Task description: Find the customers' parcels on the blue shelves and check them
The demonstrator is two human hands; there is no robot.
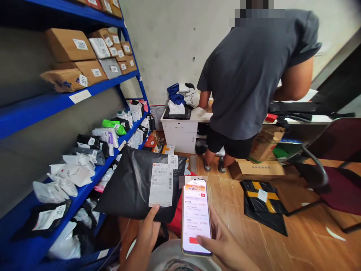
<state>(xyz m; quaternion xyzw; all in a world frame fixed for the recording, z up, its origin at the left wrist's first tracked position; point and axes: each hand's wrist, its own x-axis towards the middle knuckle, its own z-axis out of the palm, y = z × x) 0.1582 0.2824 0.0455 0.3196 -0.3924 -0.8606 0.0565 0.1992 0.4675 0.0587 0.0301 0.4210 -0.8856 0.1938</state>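
A black plastic parcel (126, 184) with a white shipping label (161, 184) and a smaller tag reading 3012 is gripped at its lower edge by my left hand (148, 233). The thumb lies on the label's bottom, and the other fingers are hidden beneath. Right beside the parcel, my right hand (218, 235) is closed around a smartphone (196, 214). Its screen is lit, and the thumb rests at a red button near the bottom. Something red (177, 216) shows behind the parcel and phone.
Blue shelving (67, 98) on the left holds cardboard boxes (70, 44) and many bagged parcels (80, 165). A person in a grey shirt (248, 71) stands at a white desk (180, 135). A black parcel with yellow tape (262, 197) lies on the floor near a dark red chair (335, 169).
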